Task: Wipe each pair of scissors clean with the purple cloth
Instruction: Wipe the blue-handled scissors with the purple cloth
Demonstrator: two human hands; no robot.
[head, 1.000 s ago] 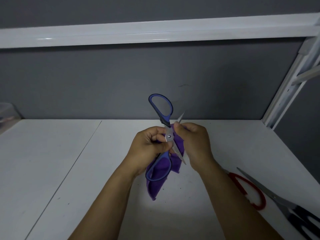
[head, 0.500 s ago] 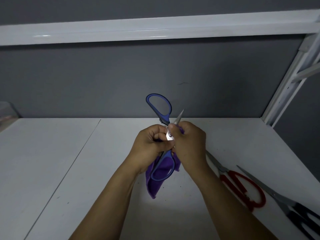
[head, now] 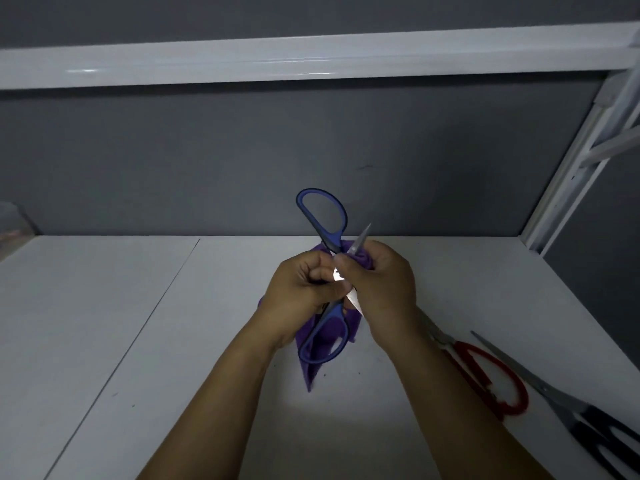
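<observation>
I hold the blue-handled scissors [head: 323,216] spread open above the white shelf, one handle loop up, the other [head: 323,341] down. My left hand [head: 299,289] grips them near the pivot. My right hand [head: 379,282] pinches the purple cloth [head: 310,370] around one blade, whose tip [head: 362,237] sticks out above the fingers. Most of the cloth hangs below both hands. Red-handled scissors [head: 491,382] and black-handled scissors [head: 568,407] lie on the shelf to the right.
The white shelf surface [head: 138,323] has a seam running down its left part. A grey back wall, an upper shelf edge [head: 311,60] and a white upright bracket [head: 575,168] at right enclose the space. A clear container edge [head: 10,223] shows far left.
My right hand has slid with the cloth up along the blade, so less of the blade tip shows above the fingers. The scissors stay in my left hand.
</observation>
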